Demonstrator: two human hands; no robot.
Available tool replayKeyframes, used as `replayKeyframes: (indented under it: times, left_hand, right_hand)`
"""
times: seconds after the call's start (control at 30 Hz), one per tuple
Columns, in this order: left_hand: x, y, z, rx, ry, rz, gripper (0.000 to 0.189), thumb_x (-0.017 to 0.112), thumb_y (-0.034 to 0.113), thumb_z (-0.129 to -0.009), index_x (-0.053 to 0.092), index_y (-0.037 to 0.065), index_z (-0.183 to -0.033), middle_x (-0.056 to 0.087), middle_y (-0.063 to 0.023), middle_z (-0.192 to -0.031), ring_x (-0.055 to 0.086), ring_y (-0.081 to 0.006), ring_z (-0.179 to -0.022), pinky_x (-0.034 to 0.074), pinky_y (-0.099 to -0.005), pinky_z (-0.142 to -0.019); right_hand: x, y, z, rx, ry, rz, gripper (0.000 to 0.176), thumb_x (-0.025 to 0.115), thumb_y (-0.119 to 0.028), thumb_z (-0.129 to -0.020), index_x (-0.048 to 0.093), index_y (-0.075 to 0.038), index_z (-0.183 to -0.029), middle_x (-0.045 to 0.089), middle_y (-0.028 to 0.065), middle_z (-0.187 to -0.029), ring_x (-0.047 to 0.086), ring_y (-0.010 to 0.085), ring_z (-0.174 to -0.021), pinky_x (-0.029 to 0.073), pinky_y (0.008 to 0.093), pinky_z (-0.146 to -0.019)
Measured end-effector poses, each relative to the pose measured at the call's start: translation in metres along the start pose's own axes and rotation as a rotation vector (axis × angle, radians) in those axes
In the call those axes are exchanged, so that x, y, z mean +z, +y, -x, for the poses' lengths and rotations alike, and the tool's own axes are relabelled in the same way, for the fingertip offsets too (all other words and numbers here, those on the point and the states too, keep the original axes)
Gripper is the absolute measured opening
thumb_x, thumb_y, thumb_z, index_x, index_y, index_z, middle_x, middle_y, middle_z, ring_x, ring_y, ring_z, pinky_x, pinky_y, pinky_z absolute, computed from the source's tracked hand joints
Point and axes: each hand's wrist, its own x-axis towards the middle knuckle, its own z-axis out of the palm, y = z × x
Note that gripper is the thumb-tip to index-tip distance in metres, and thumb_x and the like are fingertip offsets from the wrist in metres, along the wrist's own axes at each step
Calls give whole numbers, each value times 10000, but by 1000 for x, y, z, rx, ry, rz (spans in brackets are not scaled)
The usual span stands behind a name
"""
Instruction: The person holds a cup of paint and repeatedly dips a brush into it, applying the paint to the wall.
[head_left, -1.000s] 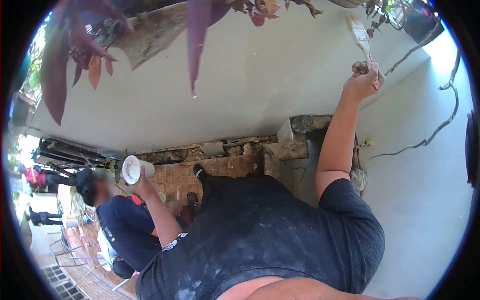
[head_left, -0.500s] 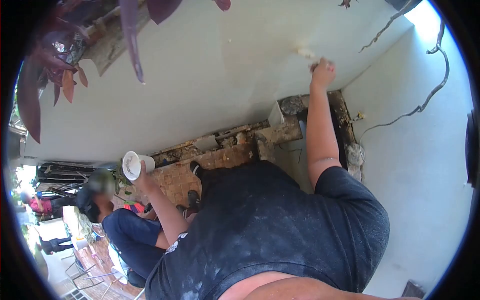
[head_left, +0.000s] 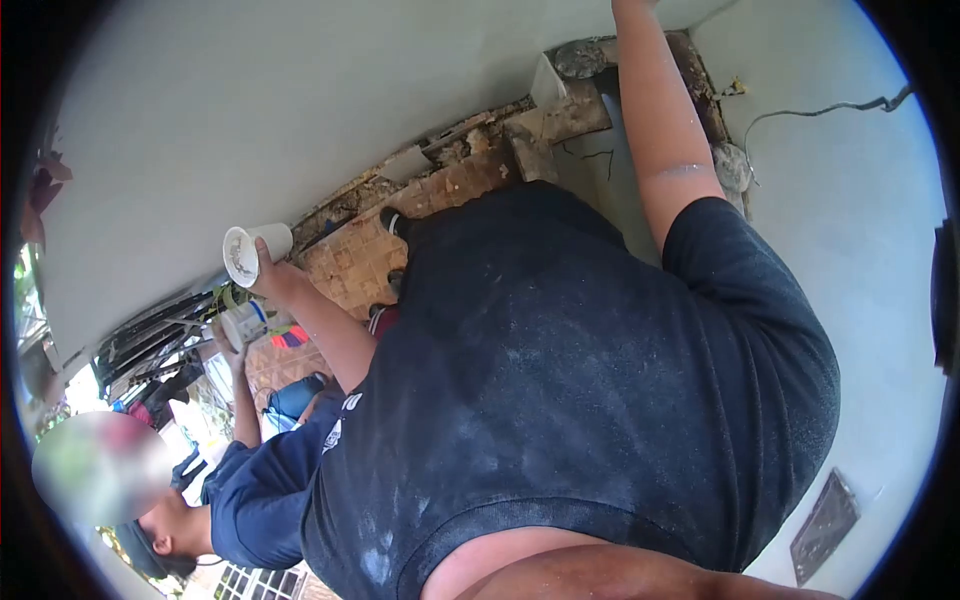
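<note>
My left hand (head_left: 270,278) is wrapped round a white cup-like container (head_left: 242,256), tilted so its mouth faces left; a whitish residue shows inside. It is held beside the pale wall (head_left: 270,120). My right arm reaches up along the wall, and only the base of my right hand (head_left: 634,5) shows at the top edge; its fingers are out of the frame, so what they hold is hidden.
A co-worker in a dark shirt (head_left: 260,500) is close at the lower left, one hand holding a white bucket (head_left: 243,325). Broken masonry (head_left: 560,115) edges the wall's base. A wire (head_left: 830,107) hangs along the right wall.
The view has shifted so the wall's base sits higher and my right fingers left the frame. The co-worker has risen closer, with the white bucket now visible. My left hand still holds the container.
</note>
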Motion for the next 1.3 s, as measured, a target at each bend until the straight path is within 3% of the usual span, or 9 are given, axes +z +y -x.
replayKeyframes:
  times: [0.27,0.47,0.53,0.6,0.7,0.8,1.03,1.13,1.3]
  left_hand:
    - [-2,4,-4,27,-18,26,606,736,-70,-737,478,-33,-1284,566,-144,-1251,565,-257,-1119,485,-400,-966]
    - [10,5,1,102,-60,34,548,758,11,-771,518,-38,-1261,579,-145,-1207,583,-268,-1066,512,-437,-893]
    - [11,11,4,118,-42,12,563,746,-35,-757,507,-29,-1266,580,-132,-1212,579,-247,-1073,496,-409,-919]
    - [13,18,7,103,-48,0,611,757,-77,-715,495,-31,-1265,577,-114,-1212,566,-229,-1097,458,-365,-978]
    - [13,24,11,18,-66,64,608,770,-62,-714,497,-33,-1257,579,-110,-1211,565,-219,-1103,442,-346,-985]
    - [9,18,7,58,-135,124,610,779,-50,-711,499,-31,-1252,580,-106,-1210,564,-217,-1111,434,-343,-991]
    - [0,30,13,97,-273,-4,612,815,-21,-680,526,-17,-1219,603,-95,-1167,577,-201,-1078,443,-333,-970]
    - [0,40,15,53,-262,-9,621,838,4,-667,536,-8,-1210,610,-85,-1143,584,-194,-1052,457,-338,-949]
    - [-13,26,4,39,-245,-99,634,854,25,-658,530,-7,-1202,610,-91,-1142,584,-199,-1051,459,-342,-948]
  right_hand:
    - [-21,9,10,431,98,215,172,558,-136,-928,563,34,-900,571,70,-639,538,174,-567,450,332,-555]
    - [-13,-59,-25,319,57,-160,229,548,-182,-931,616,35,-962,554,56,-658,525,157,-578,428,321,-534]
    - [0,-68,-53,211,142,-395,152,523,-58,-861,392,-31,-788,522,110,-568,522,206,-444,434,312,-419]
    - [-2,-77,-73,160,-61,-550,149,507,-57,-852,361,-24,-855,497,116,-560,506,212,-458,411,309,-422]
    - [28,-120,-30,27,130,-511,175,534,-64,-848,367,-14,-868,525,130,-613,508,225,-482,404,305,-428]
    - [27,-84,-33,99,-46,-456,185,563,-54,-838,390,-8,-881,553,146,-647,532,226,-484,411,309,-424]
    - [23,-54,40,144,-51,-163,110,530,-70,-878,469,21,-882,606,163,-684,579,193,-507,399,268,-436]
    - [21,-65,92,284,-153,-73,180,518,-176,-925,549,1,-936,665,146,-769,624,205,-559,421,275,-471]
    - [26,-84,193,895,-390,-211,335,376,-367,-1020,478,-52,-1070,668,191,-1032,642,279,-916,463,356,-680]
